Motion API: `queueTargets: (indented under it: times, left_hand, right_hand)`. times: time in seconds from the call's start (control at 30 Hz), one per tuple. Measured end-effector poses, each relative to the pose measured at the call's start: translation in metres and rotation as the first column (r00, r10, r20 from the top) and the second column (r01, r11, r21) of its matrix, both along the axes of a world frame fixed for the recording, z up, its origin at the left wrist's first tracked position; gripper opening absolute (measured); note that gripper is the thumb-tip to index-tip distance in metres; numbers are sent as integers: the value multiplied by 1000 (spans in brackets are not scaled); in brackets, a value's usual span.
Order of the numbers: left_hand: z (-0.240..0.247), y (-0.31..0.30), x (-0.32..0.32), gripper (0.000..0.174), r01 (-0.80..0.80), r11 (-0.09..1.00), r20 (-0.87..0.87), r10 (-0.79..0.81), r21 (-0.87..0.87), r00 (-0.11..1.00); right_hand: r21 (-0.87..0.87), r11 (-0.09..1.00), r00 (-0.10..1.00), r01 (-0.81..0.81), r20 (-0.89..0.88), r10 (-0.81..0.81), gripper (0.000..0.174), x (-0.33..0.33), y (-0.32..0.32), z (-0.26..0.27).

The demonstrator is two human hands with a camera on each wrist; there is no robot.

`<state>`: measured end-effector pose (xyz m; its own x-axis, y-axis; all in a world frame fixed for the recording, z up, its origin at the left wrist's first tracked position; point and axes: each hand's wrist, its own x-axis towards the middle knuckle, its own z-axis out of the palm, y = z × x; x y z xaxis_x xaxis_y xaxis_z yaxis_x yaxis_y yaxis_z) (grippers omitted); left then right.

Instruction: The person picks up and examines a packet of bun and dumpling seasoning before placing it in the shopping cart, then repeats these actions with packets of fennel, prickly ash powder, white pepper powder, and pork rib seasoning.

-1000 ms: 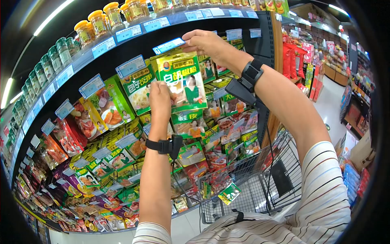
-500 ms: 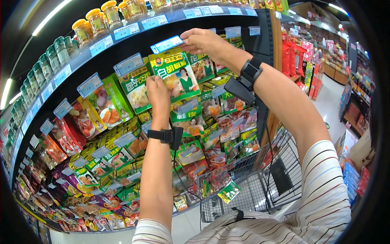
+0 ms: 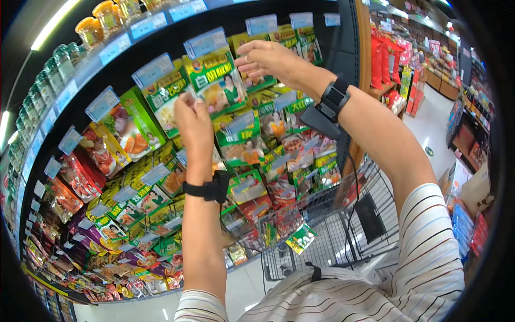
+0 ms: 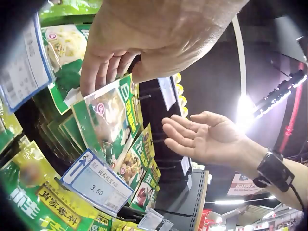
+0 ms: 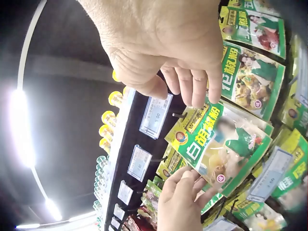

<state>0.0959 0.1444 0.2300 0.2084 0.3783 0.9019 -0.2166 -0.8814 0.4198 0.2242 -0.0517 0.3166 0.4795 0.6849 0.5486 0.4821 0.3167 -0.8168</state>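
Basically, green-capped jars point(image 3: 60, 64) far left; left hand point(image 3: 194, 126) pinches lower left edge of white pepper powder packet point(image 3: 217, 83), just below price tag point(image 3: 205, 43); right hand point(image 3: 272, 63) open, fingers extended, near packet's upper right; shopping cart point(image 3: 370, 217) lower right.

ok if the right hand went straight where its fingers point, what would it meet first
Likely the upper part of the green-and-yellow glossy packet that the left hand pinches, though the right hand may pass in front; depth is unclear.
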Motion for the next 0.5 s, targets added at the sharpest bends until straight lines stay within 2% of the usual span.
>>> queueTargets:
  times: [0.03,0.1,0.17,0.23,0.3,0.37,0.4,0.43,0.47,0.5]
  left_hand:
    - [-7,-3,-8,31,-73,995,28,71,74,997]
    - [-21,-20,-31,32,62,998,64,-64,33,996]
    - [-43,-51,-58,25,259,964,63,-255,-63,965]
    - [-84,-81,-74,20,364,904,-31,-380,-224,924]
    - [-144,-94,-77,18,397,871,-240,-468,-290,851]
    - [-212,-101,-75,18,356,854,-493,-512,-380,704]
    - [-241,-102,-74,18,303,848,-645,-528,-435,553]
    - [-277,-97,-71,20,332,819,-689,-573,-468,443]
    - [-307,-95,-71,21,284,805,-724,-593,-521,353]
    - [-331,-95,-68,21,266,806,-741,-592,-530,317]
  right_hand:
    - [11,1000,999,-7,-37,7,43,0,-3,-12]
    - [2,999,997,-34,-67,34,40,5,-10,-39]
    - [3,998,995,-68,-74,68,39,6,-22,-74]
    - [-21,997,993,-69,-93,67,37,-3,-42,-114]
    - [-80,994,965,-79,-258,56,36,-3,-58,-165]
    - [-124,988,909,-90,-415,31,35,-11,-83,-207]
    - [-85,990,871,-114,-488,59,34,-8,-94,-238]
    - [-119,990,831,-70,-556,-8,33,-11,-104,-266]
    - [-155,988,786,-26,-613,-75,32,-16,-116,-290]
    - [-194,981,734,16,-664,-143,32,-21,-127,-313]
